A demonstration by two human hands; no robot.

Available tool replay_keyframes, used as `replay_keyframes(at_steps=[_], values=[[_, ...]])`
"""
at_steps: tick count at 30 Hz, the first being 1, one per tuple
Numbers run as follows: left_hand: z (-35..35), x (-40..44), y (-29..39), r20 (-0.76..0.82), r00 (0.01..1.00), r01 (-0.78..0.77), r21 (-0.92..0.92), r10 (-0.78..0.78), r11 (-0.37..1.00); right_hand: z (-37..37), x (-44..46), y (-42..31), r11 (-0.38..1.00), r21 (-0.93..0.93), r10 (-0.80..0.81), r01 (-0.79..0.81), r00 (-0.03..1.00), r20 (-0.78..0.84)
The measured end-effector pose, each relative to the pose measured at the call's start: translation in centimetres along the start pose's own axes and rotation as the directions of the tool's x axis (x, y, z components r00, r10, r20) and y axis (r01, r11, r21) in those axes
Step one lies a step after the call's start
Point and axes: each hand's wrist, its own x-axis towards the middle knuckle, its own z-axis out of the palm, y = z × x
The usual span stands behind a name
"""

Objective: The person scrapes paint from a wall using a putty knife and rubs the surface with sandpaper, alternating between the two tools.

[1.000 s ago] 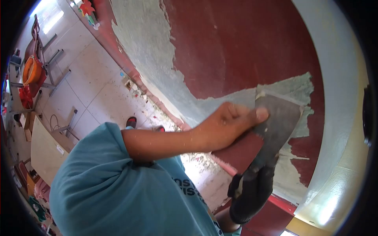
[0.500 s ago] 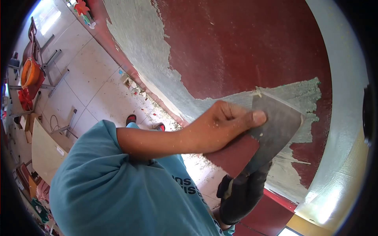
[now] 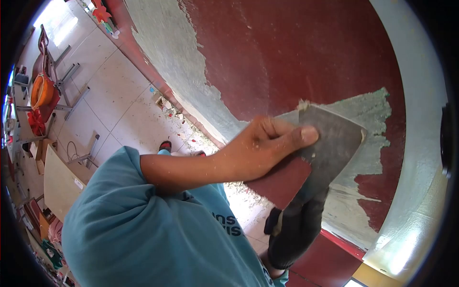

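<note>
My left hand [image 3: 267, 148] is bare and closed, its thumb pressed on the face of a flat grey plate [image 3: 330, 138]; the other fingers are partly hidden. Pale residue clings to the plate's upper corners. A dark red sheet [image 3: 284, 184] with a ragged edge shows below my left hand, against the plate; how it is held is hidden. My right hand [image 3: 299, 232], in a dark glove, is closed around the plate's lower end. Behind them is a dark red wall [image 3: 296, 52] with rough grey-white patches [image 3: 366, 115].
Debris [image 3: 191, 136] lies along the wall's base on the tiled floor [image 3: 114, 105]. At left are a chair with an orange container [image 3: 42, 91] and a pale tabletop [image 3: 60, 184]. A pale curved surface [image 3: 420, 191] borders the wall at right.
The plate, red sheet and both hands have shifted slightly left in view. Both hands keep their closed grips. The camera view has also moved a little.
</note>
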Motion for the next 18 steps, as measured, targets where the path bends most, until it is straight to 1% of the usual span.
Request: replay_keyframes(at_steps=[1,2,3,5,6,7,9,10,11,12,13,14,15,16,17,18], values=[[0.5,0.0,0.4,-0.079,0.997,0.019,-0.11,-0.028,0.994,0.0,0.1,0.0,0.998,0.029,-0.064,0.063,0.997,0.048],[0.2,-0.2,0.6,-0.052,0.997,0.061,-0.073,-0.065,0.995,0.2,-0.3,0.0,0.991,-0.13,-0.045,0.044,0.999,-0.001],[-0.2,-0.3,0.4,-0.056,0.997,0.053,-0.067,-0.057,0.996,-0.2,-0.7,0.0,0.991,-0.124,-0.05,0.05,0.999,0.007],[-0.9,-0.5,-0.1,0.093,0.985,0.137,0.105,-0.147,0.985,-1.0,-1.3,-0.2,0.989,-0.131,0.072,-0.068,0.997,0.023],[-0.8,-0.4,-0.4,0.083,0.991,0.1,0.077,-0.106,0.992,-0.8,-1.1,-0.2,0.975,-0.164,0.142,-0.148,0.989,-0.045],[-0.8,-0.5,-0.3,0.086,0.989,0.115,0.074,-0.122,0.991,-0.5,-1.2,-0.3,0.973,-0.164,0.153,-0.161,0.987,-0.057],[-1.0,-0.3,0.1,0.091,0.986,0.135,0.044,-0.138,0.99,0.0,-1.1,-0.2,0.994,0.054,0.097,-0.092,0.99,-0.101],[-1.1,-0.4,-0.1,0.082,0.991,0.105,0.052,-0.109,0.993,-0.3,-1.3,-0.1,0.994,0.055,0.102,-0.096,0.989,-0.106],[-1.0,-0.5,-0.4,0.084,0.99,0.113,0.054,-0.117,0.992,-0.6,-1.5,0.2,0.996,-0.018,0.084,-0.085,0.995,-0.052],[-1.0,-0.4,-0.6,0.089,0.993,0.07,0.038,-0.073,0.997,-0.8,-1.4,0.4,0.994,-0.09,0.061,-0.06,0.998,0.008],[-0.8,-0.2,-0.3,0.094,0.995,0.025,0.021,-0.027,0.999,-0.5,-0.8,0.3,0.995,-0.085,0.054,-0.053,0.999,0.009],[-0.8,-0.2,0.1,0.096,0.995,0.03,0.022,-0.032,0.999,-0.1,-0.2,0.1,0.998,-0.038,0.045,-0.045,0.999,0.017],[-0.6,-0.2,0.7,0.06,0.995,0.084,-0.027,-0.082,0.996,-0.1,0.0,-0.1,0.999,0.006,0.037,-0.038,0.999,0.027],[-0.4,-0.3,1.1,0.028,0.99,0.14,-0.077,-0.138,0.987,-0.2,-0.5,-0.2,0.999,0.005,0.045,-0.045,0.999,0.022],[-0.4,-0.4,0.8,0.027,0.99,0.14,-0.075,-0.138,0.987,-0.3,-1.0,-0.3,0.997,-0.026,0.067,-0.067,0.998,0.009],[-0.8,-0.5,0.1,0.053,0.989,0.14,0.013,-0.14,0.99,-0.2,-1.2,-0.2,0.995,-0.052,0.081,-0.08,0.997,0.004]])
